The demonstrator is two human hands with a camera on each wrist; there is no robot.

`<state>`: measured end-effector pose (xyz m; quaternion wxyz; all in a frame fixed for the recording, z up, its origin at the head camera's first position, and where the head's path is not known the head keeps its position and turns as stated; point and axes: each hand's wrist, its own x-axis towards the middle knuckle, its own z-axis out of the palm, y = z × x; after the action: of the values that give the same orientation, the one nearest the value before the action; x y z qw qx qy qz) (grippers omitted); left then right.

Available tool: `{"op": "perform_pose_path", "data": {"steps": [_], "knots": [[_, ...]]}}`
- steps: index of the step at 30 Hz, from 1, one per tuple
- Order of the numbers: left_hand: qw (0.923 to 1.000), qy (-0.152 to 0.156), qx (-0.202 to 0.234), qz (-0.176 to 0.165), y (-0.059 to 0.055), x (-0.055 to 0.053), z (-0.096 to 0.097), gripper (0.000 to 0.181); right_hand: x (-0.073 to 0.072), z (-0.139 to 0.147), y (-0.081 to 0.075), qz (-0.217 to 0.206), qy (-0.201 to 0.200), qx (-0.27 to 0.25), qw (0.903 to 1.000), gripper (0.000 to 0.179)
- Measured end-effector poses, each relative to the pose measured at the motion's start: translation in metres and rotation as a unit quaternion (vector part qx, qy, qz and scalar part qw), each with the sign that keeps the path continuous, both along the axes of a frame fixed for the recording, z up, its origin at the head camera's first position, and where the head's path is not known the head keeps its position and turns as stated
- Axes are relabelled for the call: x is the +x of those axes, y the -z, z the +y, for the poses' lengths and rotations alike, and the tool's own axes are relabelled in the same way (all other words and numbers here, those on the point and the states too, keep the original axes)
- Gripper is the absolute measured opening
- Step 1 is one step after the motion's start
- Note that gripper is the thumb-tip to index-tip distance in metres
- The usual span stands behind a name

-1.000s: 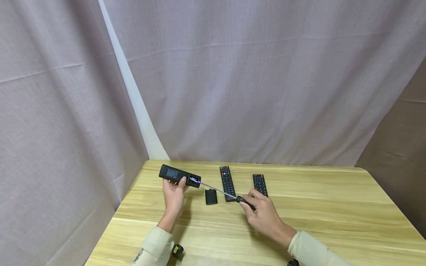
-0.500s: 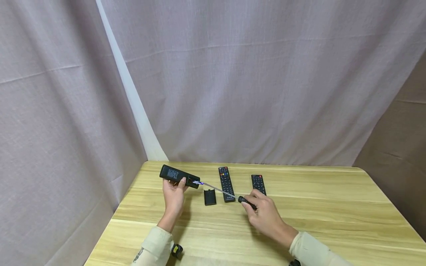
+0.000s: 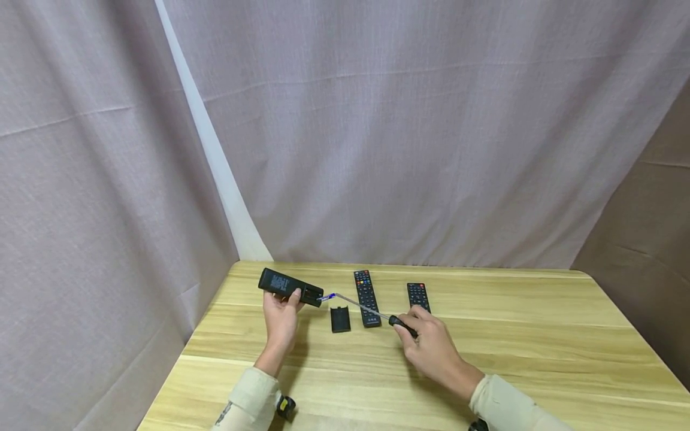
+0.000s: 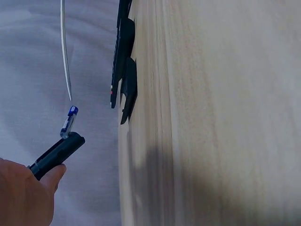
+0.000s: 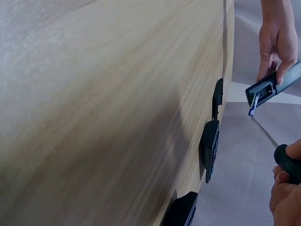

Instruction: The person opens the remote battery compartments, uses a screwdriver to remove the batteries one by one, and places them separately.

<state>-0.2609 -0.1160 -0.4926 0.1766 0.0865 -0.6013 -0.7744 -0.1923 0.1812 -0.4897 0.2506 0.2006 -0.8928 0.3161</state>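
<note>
Left hand (image 3: 281, 320) grips the remote (image 3: 288, 284) and right hand (image 3: 431, 348) the screwdriver (image 3: 396, 321) as a battery (image 3: 330, 296), above the table (image 3: 539, 335), juts tilted from the remote's open bay (image 3: 310, 293); gentle pressure from the tip (image 3: 338, 294), with the remote kept level, should stop the battery springing loose

The blue battery (image 4: 69, 122) has moved outward, now jutting from the held remote (image 3: 283, 284).

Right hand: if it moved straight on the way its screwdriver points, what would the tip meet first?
Likely the battery at the end of the held remote: the screwdriver in the right hand points at it, though whether they touch is unclear.
</note>
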Motion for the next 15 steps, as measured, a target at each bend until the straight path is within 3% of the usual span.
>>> {"op": "perform_pose_path", "data": {"steps": [15], "knots": [[0.9999, 0.002, -0.004, -0.01, 0.0014, 0.0006, 0.0017, 0.044, 0.0002, 0.0022, 0.0009, 0.0, 0.003, 0.002, 1.0, 0.017]]}}
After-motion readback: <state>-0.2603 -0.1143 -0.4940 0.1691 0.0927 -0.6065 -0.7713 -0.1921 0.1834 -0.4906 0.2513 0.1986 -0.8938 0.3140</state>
